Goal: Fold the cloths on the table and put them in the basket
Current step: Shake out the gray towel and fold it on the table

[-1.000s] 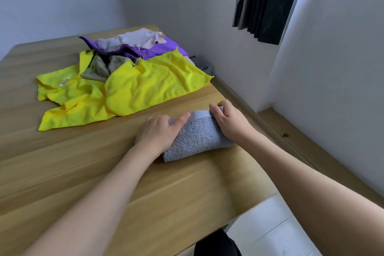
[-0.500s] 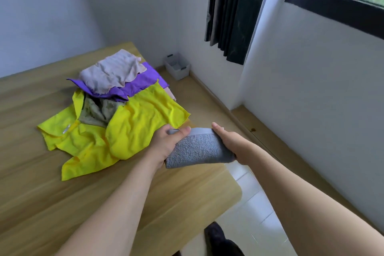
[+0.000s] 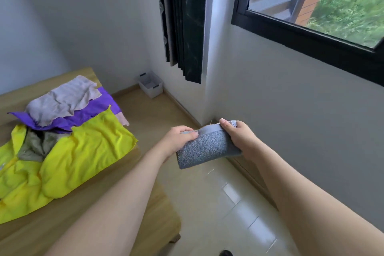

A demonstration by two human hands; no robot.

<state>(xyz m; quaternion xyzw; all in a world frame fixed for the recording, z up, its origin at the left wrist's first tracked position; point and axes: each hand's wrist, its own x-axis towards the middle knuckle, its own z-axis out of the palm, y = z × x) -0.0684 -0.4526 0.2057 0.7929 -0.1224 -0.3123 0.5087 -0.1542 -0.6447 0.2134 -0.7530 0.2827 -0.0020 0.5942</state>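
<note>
So the folded grey towel [image 3: 207, 147] is off the table [image 3: 124, 235], out over the floor. Left hand [image 3: 178, 139] pinches its 9 o'clock end, right hand [image 3: 239, 135] grips 3 o'clock. Soft, light, floppy stuff; hold both ends. Basket [image 3: 151, 85] probably that bin at 11.

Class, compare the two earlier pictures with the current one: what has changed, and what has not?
The folded grey towel has left the table; both hands, left hand and right hand, keep their grip and now carry it over the floor. The cloth pile stays unfolded on the table.
</note>
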